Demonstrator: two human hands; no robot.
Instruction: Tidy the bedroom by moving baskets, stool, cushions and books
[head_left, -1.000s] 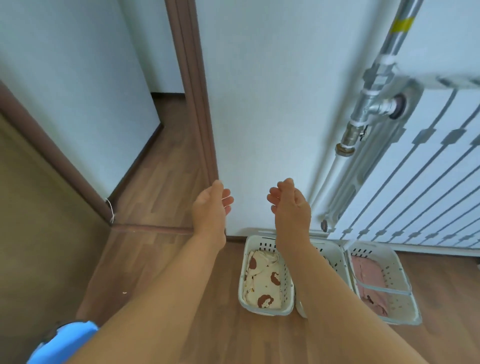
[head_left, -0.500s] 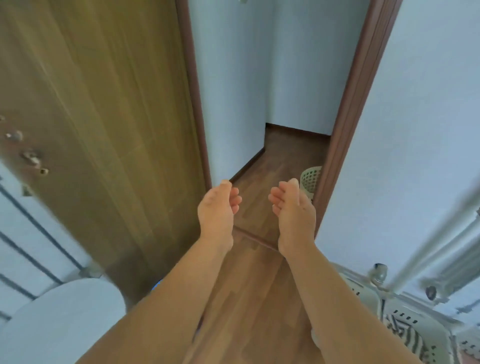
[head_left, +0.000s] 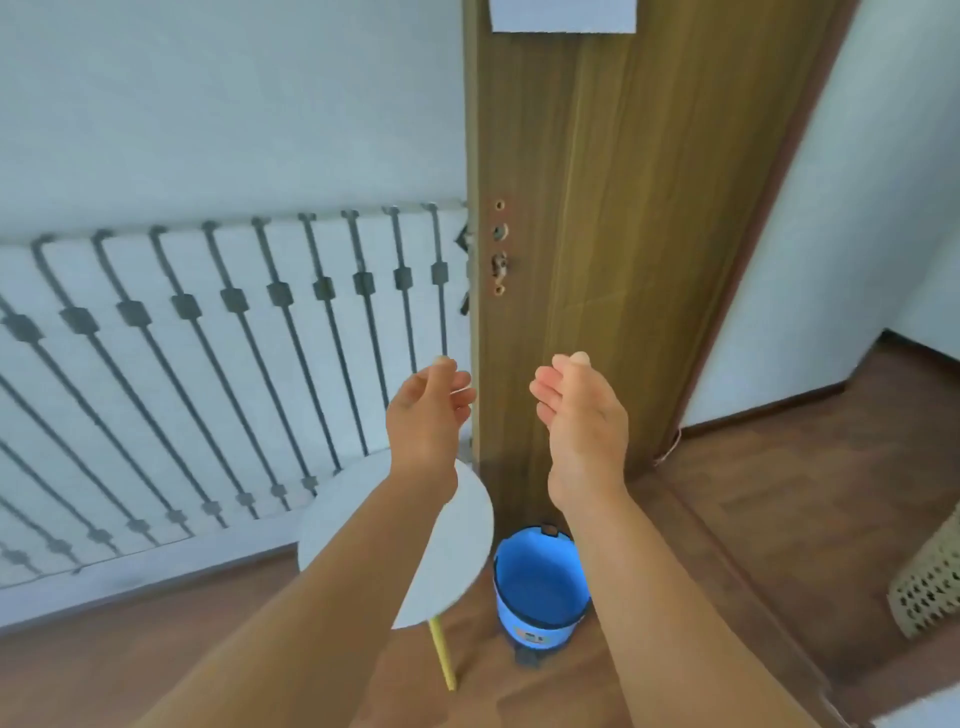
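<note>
A round white stool with a yellow leg stands on the wooden floor, partly hidden under my left forearm. My left hand hovers above it, empty, fingers loosely curled and apart. My right hand is held beside it at the same height, palm turned inward, empty too. A beige woven basket shows at the right edge, cut off by the frame.
A blue bucket sits on the floor right of the stool, against the open wooden door. A white wall panel with dark bars fills the left. The doorway and hallway floor lie to the right.
The view has swung left, from the white baskets by the radiator, past the doorway, to the door, stool and blue bucket. Both hands stay raised and empty.
</note>
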